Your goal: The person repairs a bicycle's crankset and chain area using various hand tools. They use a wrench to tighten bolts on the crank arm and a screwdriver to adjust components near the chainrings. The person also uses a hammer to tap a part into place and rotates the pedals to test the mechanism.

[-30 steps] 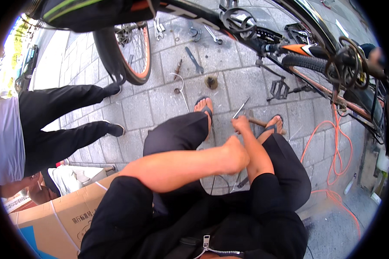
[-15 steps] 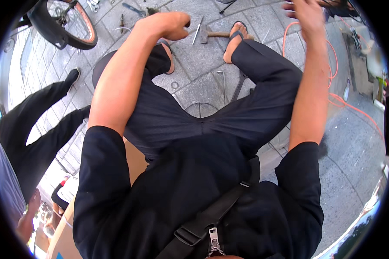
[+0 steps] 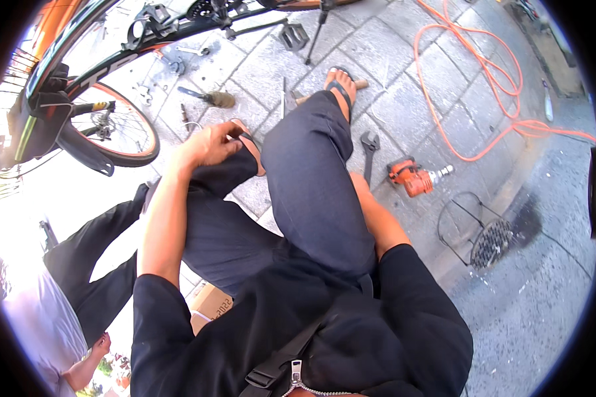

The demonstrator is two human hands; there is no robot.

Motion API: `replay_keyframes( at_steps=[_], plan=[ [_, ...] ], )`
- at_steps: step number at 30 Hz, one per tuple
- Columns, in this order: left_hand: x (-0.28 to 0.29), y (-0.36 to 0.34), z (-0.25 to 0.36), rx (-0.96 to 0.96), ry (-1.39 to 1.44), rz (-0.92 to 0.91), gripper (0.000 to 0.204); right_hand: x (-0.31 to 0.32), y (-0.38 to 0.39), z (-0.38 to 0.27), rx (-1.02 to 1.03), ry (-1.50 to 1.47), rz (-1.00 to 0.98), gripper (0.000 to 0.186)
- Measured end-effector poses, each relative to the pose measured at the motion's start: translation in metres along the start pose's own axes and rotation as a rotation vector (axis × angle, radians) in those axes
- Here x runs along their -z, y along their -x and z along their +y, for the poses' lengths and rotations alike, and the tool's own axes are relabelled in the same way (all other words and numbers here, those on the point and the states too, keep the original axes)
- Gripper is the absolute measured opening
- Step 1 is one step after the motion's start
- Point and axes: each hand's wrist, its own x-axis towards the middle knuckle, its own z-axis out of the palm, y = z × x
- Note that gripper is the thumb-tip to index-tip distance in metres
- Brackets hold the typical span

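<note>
My left hand (image 3: 212,144) hovers over my left shin near the sandalled foot, its fingers loosely bent and apart, with nothing visible in it. My right forearm (image 3: 385,221) reaches down past the outer side of my right leg, which hides the hand and its fingers. Just beyond that arm an adjustable wrench (image 3: 369,151) lies on the paving. To its right rests an orange power tool (image 3: 414,177) with a metal nose. Ahead of my left hand are a brush-like tool (image 3: 208,97) with a dark handle and a thin metal rod (image 3: 283,98).
A bicycle with a black frame and a wheel (image 3: 136,145) fills the far left, its pedal (image 3: 293,37) at the top. An orange cord (image 3: 470,155) loops at the right, above a round black grate-like object (image 3: 490,243). Another person's legs (image 3: 99,264) are at the left.
My right arm has dropped from its raised place to beside my right leg. My left hand is lower, and my right knee has swung inward. The view has shifted, showing more bicycle and the power tool.
</note>
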Motion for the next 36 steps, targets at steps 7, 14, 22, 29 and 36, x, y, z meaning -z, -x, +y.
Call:
replay_keyframes(
  at_steps=[7,14,22,29,36],
  plan=[
    [-0.004,0.000,-0.012,0.003,0.003,0.060,0.042,-0.047,0.012,0.042,0.212,0.028,0.019,0.031],
    [-0.004,-0.014,-0.008,-0.056,0.014,0.113,0.036,-0.016,0.018,0.001,-0.172,-0.066,0.067,0.040],
    [-0.007,-0.018,-0.014,-0.051,0.018,0.125,0.039,-0.068,-0.034,0.080,-0.030,0.017,0.118,0.037],
    [-0.001,-0.017,-0.001,-0.061,-0.032,0.170,0.042,-0.031,-0.021,0.075,0.023,-0.060,0.015,0.037],
    [0.012,-0.034,0.050,-0.270,-0.087,0.556,0.041,0.098,0.017,0.029,0.193,-0.629,0.441,0.036]
  ],
)
